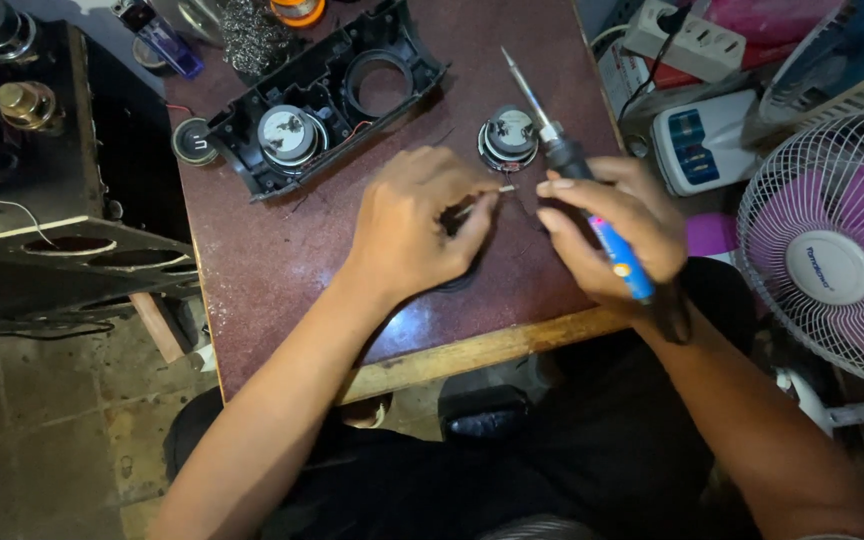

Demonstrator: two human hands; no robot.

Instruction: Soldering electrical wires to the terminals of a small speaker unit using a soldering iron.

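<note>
1. The left hand (414, 222), at the centre of the frame, is curled narrow, its thumb and fingertips pinched on a thin pale wire end (484, 200) that pokes out to the right.
2. The right hand (620, 232), just right of centre, is wrapped around a soldering iron with a black grip and blue handle (580, 182). Its metal tip points toward the upper middle of the frame, and its forefinger reaches toward the wire end.
3. The two hands nearly meet over the dark reddish-brown tabletop (272, 260); a dark round object lies under the left hand, mostly hidden.
4. Just above the hands sits a small round speaker driver with a silver magnet back (508, 136), close beside the iron's shaft.
5. In the upper middle-left lies a black plastic speaker housing (327, 90), with one driver fitted in it and one round opening bare.
6. At the right edge stands a pink-bladed electric fan with a white wire guard (832, 250).
7. A white power strip (687, 40) lies at the upper right, well apart from the hands.
</note>
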